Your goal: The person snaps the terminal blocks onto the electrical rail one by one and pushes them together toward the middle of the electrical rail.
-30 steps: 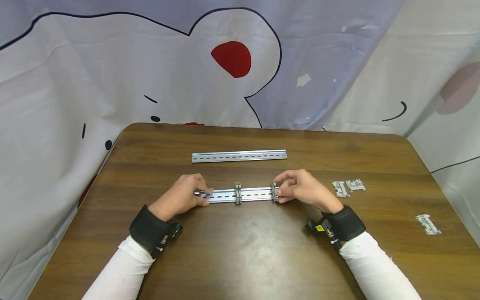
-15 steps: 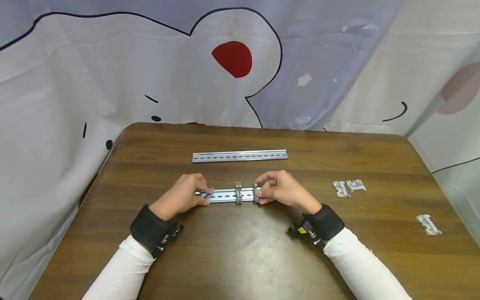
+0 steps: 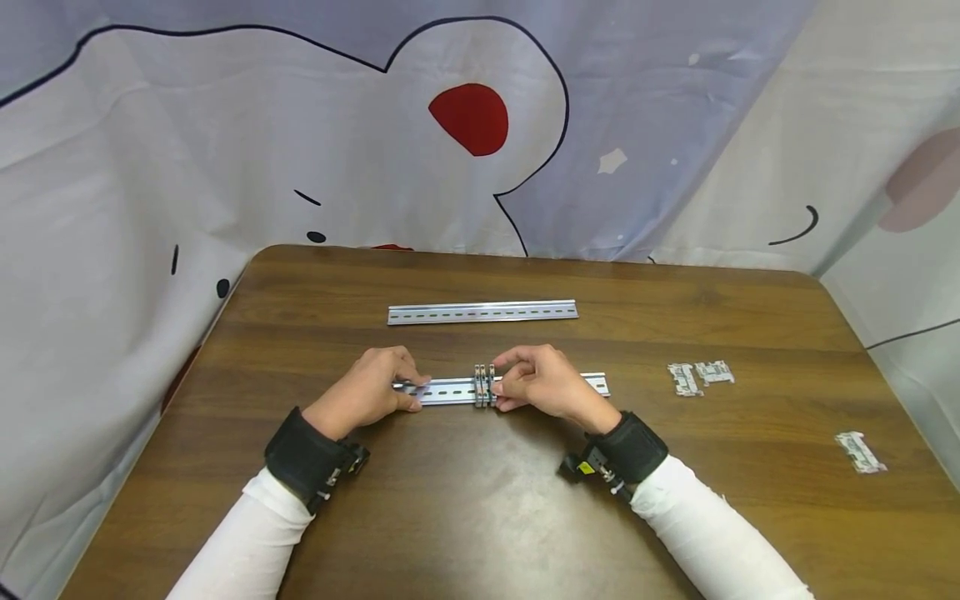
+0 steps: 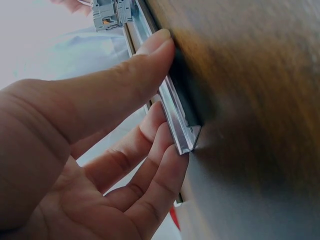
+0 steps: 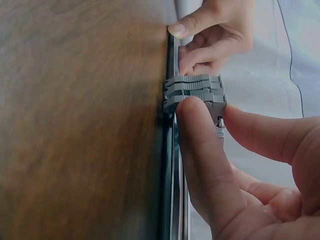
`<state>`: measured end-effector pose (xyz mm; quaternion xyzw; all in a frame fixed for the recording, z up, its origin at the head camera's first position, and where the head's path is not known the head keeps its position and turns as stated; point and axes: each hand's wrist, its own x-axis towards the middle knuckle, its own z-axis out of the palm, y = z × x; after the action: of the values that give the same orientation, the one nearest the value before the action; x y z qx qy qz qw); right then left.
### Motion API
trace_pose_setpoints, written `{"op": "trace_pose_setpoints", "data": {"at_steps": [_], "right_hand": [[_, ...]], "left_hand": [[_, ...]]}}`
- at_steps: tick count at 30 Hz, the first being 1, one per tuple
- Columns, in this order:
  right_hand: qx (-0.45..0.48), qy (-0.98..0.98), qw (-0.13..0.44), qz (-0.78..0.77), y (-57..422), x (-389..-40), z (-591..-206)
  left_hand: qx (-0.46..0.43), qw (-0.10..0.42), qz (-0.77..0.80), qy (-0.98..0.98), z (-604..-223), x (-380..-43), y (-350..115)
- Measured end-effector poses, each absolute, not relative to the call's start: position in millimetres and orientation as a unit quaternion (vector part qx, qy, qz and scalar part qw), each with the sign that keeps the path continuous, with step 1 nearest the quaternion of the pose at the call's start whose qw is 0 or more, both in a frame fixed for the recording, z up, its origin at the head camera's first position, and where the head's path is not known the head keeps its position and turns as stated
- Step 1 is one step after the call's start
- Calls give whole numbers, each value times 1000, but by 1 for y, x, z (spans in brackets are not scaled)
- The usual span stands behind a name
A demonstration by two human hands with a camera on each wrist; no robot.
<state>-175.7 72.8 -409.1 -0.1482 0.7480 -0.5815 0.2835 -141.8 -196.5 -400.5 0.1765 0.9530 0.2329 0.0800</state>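
Left-hand grip point(image 3: 365, 392): thumb opposite fingers, pinching DIN rail point(image 3: 453, 387) at end. Right-hand grip point(image 3: 551, 384): angled inward, fingers bent, pinching rightmost terminal block point(image 3: 492, 377) on rail; two companion blocks point(image 3: 480, 387) just left of grip.

No text, brand, number or sign could be read; on the yellow patch point(image 3: 586, 468) by the right wristband point(image 3: 632, 447) and on the grey modules point(image 5: 194, 86), no lettering could be made out.

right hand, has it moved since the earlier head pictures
Yes: leftward, toward the left hand. Judged against the far rail, the right hand was beyond its right end and now sits mostly left of that end.
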Motion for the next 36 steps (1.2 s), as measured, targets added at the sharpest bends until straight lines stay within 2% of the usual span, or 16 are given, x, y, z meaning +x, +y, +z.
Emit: {"op": "trace_pose_setpoints", "data": {"at_steps": [21, 24, 30, 36], "right_hand": [[-196, 777, 210, -560, 76, -170, -414], [-225, 811, 162, -516, 87, -169, -412], [-283, 909, 1, -306, 126, -162, -401], [-281, 940, -20, -194, 157, -164, -403]], "left_hand": [[185, 71, 233, 952, -402, -144, -195], [186, 75, 231, 952, -402, -143, -193], [191, 77, 224, 952, -402, -144, -191], [185, 66, 221, 955, -402, -144, -195]]}}
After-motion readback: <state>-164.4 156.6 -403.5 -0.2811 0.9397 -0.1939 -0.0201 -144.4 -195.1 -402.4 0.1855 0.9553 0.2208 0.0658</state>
